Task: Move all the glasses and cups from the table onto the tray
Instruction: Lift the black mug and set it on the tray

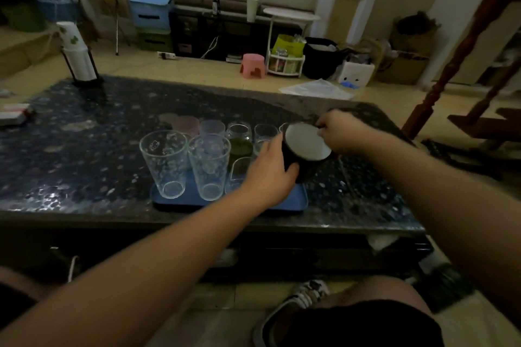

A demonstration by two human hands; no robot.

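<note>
A blue tray (180,201) lies near the front edge of the dark speckled table (84,149). On it stand two tall clear glasses (165,163) (209,167), a pink cup (186,124), a frosted cup (212,127), a green-tinted jar (239,139) and several small clear glasses (265,132). A black mug with a white inside (306,146) is held over the tray's right end. My left hand (270,169) grips its side. My right hand (339,131) holds it at the far rim, where the handle is hidden.
A white cup holder on a black stand (77,56) sits at the table's far left corner. A flat white and red object (15,117) lies at the left edge. A wooden chair (465,70) stands to the right of the table. My knees and a shoe are below.
</note>
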